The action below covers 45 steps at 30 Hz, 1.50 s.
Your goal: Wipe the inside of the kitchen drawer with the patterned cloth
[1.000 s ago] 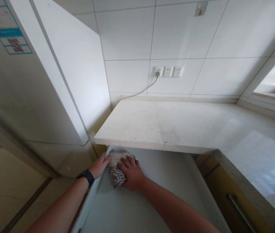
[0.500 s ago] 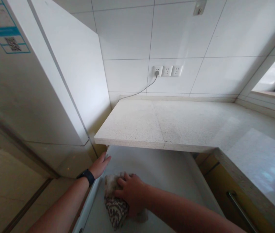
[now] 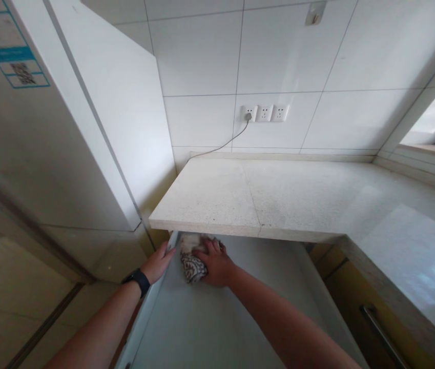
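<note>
A pale tiled wall [image 3: 202, 56] is forming the background of this kitchen corner, above a speckled counter [image 3: 297, 189]. Below it, a white drawer [image 3: 202, 323] is standing pulled out, probably so that both hands can reach inside. The left hand [image 3: 158, 264], below a dark watch [image 3: 137, 279], is straddling the drawer's left side near the back, seemingly for steadying it; its outer fingers are staying out of sight, so I cannot tell whether it is gripping. Just to its right, the cloth [image 3: 193, 266] is lying bunched on the drawer's floor, near the back left corner; the bundling is likely giving a thicker pad. The right hand [image 3: 215, 264] is grasping it from above, fingers spreading across the top, which looks suited to pressing evenly.

Around them, what looks like a fridge [image 3: 86, 102] is crowding the far left, bearing a label [image 3: 13, 51]. A cord [image 3: 217, 148] is running up to 1 of 3 sockets [image 3: 264, 113]. The counter is overhanging the drawer's rear, hiding it and limiting room above the right hand. The right forearm is also covering part of the drawer's floor. Further right, a cupboard handle [image 3: 382, 333] is sitting beyond the drawer's side.
</note>
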### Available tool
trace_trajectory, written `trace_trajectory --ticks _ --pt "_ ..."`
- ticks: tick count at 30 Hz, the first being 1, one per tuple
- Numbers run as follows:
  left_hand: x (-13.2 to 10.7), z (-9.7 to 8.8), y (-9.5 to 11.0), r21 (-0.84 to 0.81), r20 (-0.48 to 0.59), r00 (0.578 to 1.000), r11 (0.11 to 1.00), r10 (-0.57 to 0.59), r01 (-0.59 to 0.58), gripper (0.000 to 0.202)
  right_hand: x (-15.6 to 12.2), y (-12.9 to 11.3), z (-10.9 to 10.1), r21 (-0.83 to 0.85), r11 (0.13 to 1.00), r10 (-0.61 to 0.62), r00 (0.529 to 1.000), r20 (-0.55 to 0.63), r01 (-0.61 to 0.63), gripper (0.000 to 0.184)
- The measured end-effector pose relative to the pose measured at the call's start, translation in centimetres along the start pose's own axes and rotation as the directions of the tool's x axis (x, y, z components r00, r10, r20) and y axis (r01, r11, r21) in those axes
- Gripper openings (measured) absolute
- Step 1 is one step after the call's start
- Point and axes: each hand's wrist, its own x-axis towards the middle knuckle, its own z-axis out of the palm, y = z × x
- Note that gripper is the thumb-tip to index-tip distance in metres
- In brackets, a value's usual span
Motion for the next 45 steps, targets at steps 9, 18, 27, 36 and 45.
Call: trace_trajectory --ticks 9,18,27,36,45 --pt "-0.4 0.0 1.0 -0.061 0.008 1.000 0.998 0.026 -0.026 0.065 -7.1 -4.4 -1.2 0.167 0.909 -0.402 0.910 0.101 0.383 0.078" --pt "-0.8 -0.1 1.7 -0.040 0.007 1.000 0.999 -0.010 0.010 0.069 -8.0 -3.8 -0.2 0.209 0.814 -0.565 0.822 0.070 0.542 0.074" --pt "-0.1 0.2 0.4 -0.029 -0.007 1.000 1.000 0.012 -0.012 0.067 -0.6 1.2 1.4 0.092 0.995 -0.029 0.998 -0.062 0.034 0.087" --pt "-0.5 0.0 1.0 -0.049 0.001 1.000 0.999 0.024 -0.023 0.067 -7.2 -3.1 0.1 0.216 0.822 -0.543 0.839 0.023 0.526 0.078" --pt "-0.3 0.0 0.7 -0.034 -0.012 1.000 0.999 0.009 -0.010 0.070 -5.3 0.4 0.0 0.128 0.964 -0.235 0.972 0.018 0.231 0.082"
